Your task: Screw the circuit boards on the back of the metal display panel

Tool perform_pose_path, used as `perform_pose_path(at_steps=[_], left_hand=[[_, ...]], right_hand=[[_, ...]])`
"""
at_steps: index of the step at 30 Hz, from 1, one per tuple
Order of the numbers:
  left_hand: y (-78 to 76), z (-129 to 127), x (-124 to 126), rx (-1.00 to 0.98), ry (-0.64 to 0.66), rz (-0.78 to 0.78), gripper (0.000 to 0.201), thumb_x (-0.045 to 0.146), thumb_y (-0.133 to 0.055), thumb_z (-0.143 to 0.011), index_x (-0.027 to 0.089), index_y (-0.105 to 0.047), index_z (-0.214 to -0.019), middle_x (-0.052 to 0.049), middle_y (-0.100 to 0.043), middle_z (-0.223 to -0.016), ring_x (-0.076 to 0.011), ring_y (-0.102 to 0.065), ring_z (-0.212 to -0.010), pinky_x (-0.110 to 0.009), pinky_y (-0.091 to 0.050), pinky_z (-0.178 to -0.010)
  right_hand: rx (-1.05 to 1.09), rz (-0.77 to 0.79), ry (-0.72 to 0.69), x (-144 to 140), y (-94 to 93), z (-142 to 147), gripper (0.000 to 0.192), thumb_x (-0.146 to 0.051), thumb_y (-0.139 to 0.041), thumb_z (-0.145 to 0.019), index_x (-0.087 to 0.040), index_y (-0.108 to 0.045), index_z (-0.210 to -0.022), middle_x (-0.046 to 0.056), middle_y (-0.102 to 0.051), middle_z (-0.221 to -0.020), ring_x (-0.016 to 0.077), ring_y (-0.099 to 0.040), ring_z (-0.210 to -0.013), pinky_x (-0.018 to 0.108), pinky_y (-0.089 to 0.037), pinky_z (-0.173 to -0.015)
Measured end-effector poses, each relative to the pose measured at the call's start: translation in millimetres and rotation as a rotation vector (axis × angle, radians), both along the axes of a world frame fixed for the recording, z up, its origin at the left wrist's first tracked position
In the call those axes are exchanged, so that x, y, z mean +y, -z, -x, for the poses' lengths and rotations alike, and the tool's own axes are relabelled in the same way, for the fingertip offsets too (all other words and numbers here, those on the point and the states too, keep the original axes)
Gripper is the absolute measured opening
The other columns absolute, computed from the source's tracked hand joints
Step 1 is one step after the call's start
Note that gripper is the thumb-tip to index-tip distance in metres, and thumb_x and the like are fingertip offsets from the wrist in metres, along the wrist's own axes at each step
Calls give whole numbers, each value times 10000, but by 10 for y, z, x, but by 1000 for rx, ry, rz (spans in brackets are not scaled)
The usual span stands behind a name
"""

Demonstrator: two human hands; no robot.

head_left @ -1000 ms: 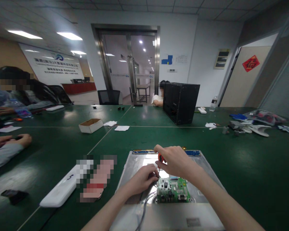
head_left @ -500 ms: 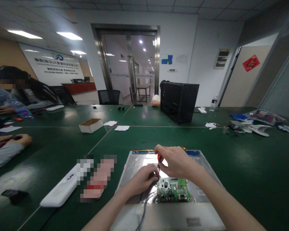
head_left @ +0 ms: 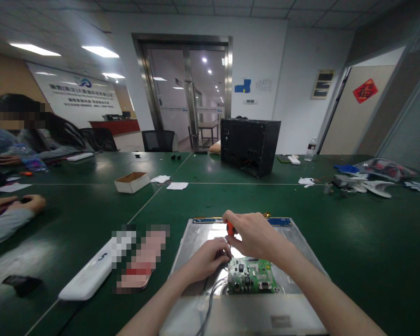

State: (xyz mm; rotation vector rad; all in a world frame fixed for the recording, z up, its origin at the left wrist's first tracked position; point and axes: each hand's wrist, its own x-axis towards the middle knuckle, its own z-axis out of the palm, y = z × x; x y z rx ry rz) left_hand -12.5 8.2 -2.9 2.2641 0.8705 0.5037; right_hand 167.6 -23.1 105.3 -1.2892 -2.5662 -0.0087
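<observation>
My right hand (head_left: 255, 235) is closed round the orange-red handle of a screwdriver (head_left: 230, 228), its shaft pointing down to the upper left corner of a green circuit board (head_left: 252, 276). Right beside that tip my left hand (head_left: 212, 255) rests with fingers curled together; what they pinch, if anything, is hidden. The board lies on the silvery metal back of a flat display panel (head_left: 297, 308). Grey cables (head_left: 212, 305) run from the board's left side towards me. A narrow blue circuit strip (head_left: 280, 222) lines the panel's far edge.
Left of the panel lie a white power bank-like slab (head_left: 86, 280) and a pinkish blurred object (head_left: 143, 261). A black computer case (head_left: 248, 147) and an open cardboard box (head_left: 132, 183) stand farther back. A co-worker's hands (head_left: 31, 204) are at the left edge.
The black computer case has turned and shifted left, a person's arm behind it. My right hand and the screwdriver have moved very slightly left. My left hand stays in place.
</observation>
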Motion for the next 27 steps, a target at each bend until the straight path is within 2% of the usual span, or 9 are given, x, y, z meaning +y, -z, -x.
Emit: perform_pose_path(at_steps=[8, 14, 20, 27], left_hand=[[-7, -6, -1, -19, -19, -21, 112, 95, -532, -792, 163, -621, -802, -31, -639, -855, -183, -567, -832, -266, -430, -764], [-65, -20, -28, -5, -26, -19, 98, 105, -551, -792, 170, -623, -785, -18, -637, -815, -176, -568, -806, -260, -429, -746], [-77, -25, -35, -2, -56, -24, 94, 90, -563, -776, 165, -617, -762, -11, -628, -807, -164, -559, -775, -262, -425, -755], [-63, -8, -28, -7, -52, 16, 112, 79, -554, -765, 167, -622, -783, -13, -635, -817, -172, -566, -815, -259, -434, -754]], right_hand=[[21, 28, 6, 7, -2, -9, 234, -198, -516, -808, -201, -462, -1035, 41, -677, -920, 189, -632, -758, 261, -325, -577], [31, -16, 67, 36, 22, 5, 233, -264, -541, -829, -213, -459, -1041, 22, -695, -856, 209, -649, -739, 263, -266, -530], [21, -48, 52, 44, 29, -16, 210, -306, -569, -831, -217, -470, -994, 12, -686, -844, 197, -638, -711, 264, -225, -519], [52, -44, 45, 33, 35, -34, 225, -237, -562, -787, -207, -466, -988, 20, -683, -869, 181, -624, -693, 263, -202, -513]])
